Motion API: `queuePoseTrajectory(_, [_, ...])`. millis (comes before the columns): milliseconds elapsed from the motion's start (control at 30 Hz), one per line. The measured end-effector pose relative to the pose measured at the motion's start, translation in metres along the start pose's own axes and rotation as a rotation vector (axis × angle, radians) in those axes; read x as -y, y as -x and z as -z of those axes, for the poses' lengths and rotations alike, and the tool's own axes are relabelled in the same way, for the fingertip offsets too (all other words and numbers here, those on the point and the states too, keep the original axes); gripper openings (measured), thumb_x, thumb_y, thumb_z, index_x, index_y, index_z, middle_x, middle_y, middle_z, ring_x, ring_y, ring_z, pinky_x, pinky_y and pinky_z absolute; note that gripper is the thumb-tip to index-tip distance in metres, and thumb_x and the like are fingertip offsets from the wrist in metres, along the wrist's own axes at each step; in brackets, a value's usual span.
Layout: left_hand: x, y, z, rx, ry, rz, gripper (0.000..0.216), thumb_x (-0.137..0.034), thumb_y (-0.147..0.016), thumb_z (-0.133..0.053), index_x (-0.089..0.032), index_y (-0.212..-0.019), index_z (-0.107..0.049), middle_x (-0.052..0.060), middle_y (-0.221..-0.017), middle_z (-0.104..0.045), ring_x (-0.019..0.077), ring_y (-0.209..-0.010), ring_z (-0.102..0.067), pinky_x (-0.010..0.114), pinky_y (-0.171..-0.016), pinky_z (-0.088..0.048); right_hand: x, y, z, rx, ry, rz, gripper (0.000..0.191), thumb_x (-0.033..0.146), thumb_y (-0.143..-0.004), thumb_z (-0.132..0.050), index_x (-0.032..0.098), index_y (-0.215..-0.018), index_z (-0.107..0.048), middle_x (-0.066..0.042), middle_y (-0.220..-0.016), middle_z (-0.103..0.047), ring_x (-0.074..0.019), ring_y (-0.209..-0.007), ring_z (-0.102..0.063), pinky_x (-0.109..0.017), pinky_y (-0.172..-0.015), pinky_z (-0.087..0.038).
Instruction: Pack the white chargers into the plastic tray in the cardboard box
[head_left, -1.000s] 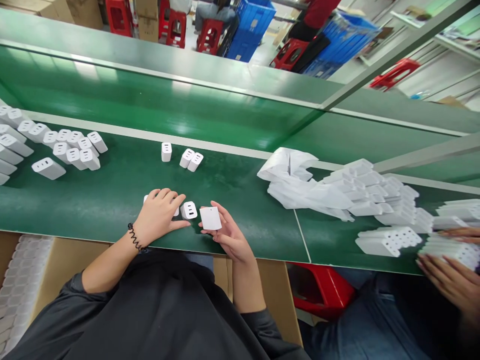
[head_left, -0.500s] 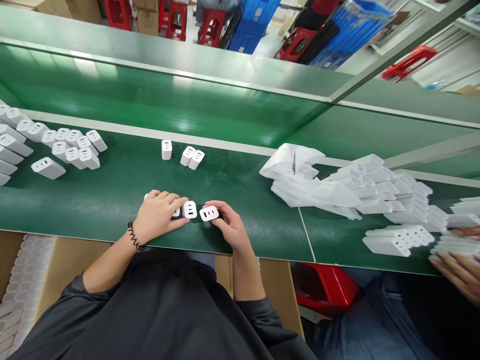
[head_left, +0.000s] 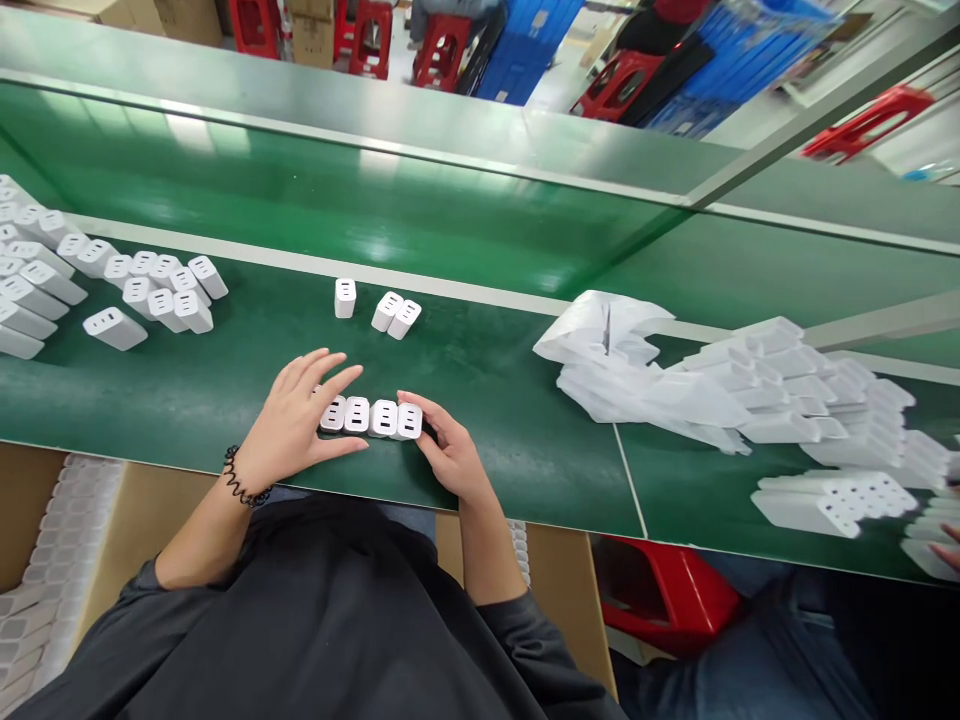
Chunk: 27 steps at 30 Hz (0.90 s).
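Several white USB chargers [head_left: 357, 414] stand side by side in a short row on the green bench, their port faces up. At the row's right end, my right hand [head_left: 452, 455] has its thumb and fingers around the last charger [head_left: 408, 421], which stands against its neighbour. My left hand [head_left: 289, 418] is spread at the left end, fingers stretched and thumb apart, partly covering the leftmost charger. Farther back are a lone charger [head_left: 345, 298] and a leaning pair of chargers [head_left: 396, 316].
A cluster of white chargers [head_left: 161, 290] fills the far left. To the right lie crumpled translucent bags [head_left: 607, 350] and a stack of white sleeves [head_left: 795, 380]. A co-worker's hand shows at the right edge. Below the bench edge are cardboard boxes [head_left: 157, 520] and a red stool [head_left: 675, 600].
My right hand has brought its charger left and turned it, so it now stands at the end of the row. My left hand has opened and drawn back left, uncovering more chargers.
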<state>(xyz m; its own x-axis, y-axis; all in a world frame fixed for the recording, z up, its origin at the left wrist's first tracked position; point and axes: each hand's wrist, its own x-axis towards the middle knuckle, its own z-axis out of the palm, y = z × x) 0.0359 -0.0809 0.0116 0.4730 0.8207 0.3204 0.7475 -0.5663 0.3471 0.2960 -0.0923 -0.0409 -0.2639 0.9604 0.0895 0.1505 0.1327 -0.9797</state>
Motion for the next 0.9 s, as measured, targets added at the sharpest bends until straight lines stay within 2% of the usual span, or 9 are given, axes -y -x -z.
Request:
queuePoseTrajectory(133, [-0.001,0.023,-0.008,-0.004,0.05,0.231,0.084,-0.053,-0.087,-0.07,-0.025,-0.154,-0.029,0.018,-0.158,-0.029,0.0377,-0.142,-0.033,0.058,-0.112,-0.04,0.003,-0.001,-0.002,0.015,0.103,0.08,0.046,0.014,-0.089,-0.057,0.03,-0.132,-0.063,-0.003,-0.136,-0.065,-0.0228,-0.127,-0.059,-0.045,-0.114,-0.043])
queuePoseTrajectory(267, [-0.009,0.037,-0.023,-0.027,0.118,0.362,0.087,-0.047,-0.088,-0.07,-0.029,-0.157,-0.02,0.018,-0.158,-0.026,0.0379,-0.136,-0.037,0.059,-0.106,-0.044,0.004,-0.002,-0.004,0.049,0.13,0.121,0.048,0.013,-0.089,-0.056,0.03,-0.134,-0.062,-0.004,-0.135,-0.066,-0.0234,-0.125,-0.061,-0.046,-0.111,-0.046])
queuePoseTrajectory(500, [0.004,0.031,-0.021,-0.082,0.218,0.285,0.08,-0.037,-0.093,-0.065,-0.029,-0.158,-0.018,0.014,-0.15,-0.044,0.0314,-0.135,-0.044,0.052,-0.112,-0.042,0.007,0.003,-0.005,0.129,0.163,0.189,0.055,0.01,-0.09,-0.055,0.031,-0.14,-0.055,-0.006,-0.141,-0.06,-0.0262,-0.131,-0.056,-0.051,-0.113,-0.043])
queuePoseTrajectory(633, [0.015,0.017,-0.021,-0.011,0.342,0.227,0.082,-0.035,-0.092,-0.065,-0.028,-0.158,-0.017,0.013,-0.156,-0.039,0.029,-0.142,-0.041,0.047,-0.116,-0.041,0.01,0.012,-0.006,0.155,0.225,0.224,0.063,0.008,-0.088,-0.056,0.033,-0.146,-0.048,-0.008,-0.142,-0.055,-0.0276,-0.131,-0.053,-0.052,-0.111,-0.045])
queuePoseTrajectory(800, [0.022,0.001,-0.027,0.089,0.497,0.174,0.086,-0.029,-0.092,-0.061,-0.027,-0.16,-0.009,0.014,-0.159,-0.036,0.0267,-0.145,-0.041,0.044,-0.118,-0.04,0.013,0.026,-0.015,0.15,0.275,0.19,0.07,0.014,-0.089,-0.061,0.034,-0.152,-0.039,-0.012,-0.139,-0.05,-0.0255,-0.115,-0.059,-0.048,-0.101,-0.053])
queuePoseTrajectory(900, [0.023,0.003,-0.027,0.068,0.566,0.175,0.089,-0.032,-0.093,-0.059,-0.027,-0.16,-0.001,0.015,-0.165,-0.021,0.028,-0.152,-0.027,0.047,-0.123,-0.034,0.014,0.033,-0.017,0.161,0.286,0.184,0.072,0.016,-0.089,-0.063,0.034,-0.154,-0.036,-0.012,-0.139,-0.049,-0.0268,-0.12,-0.056,-0.049,-0.104,-0.051])
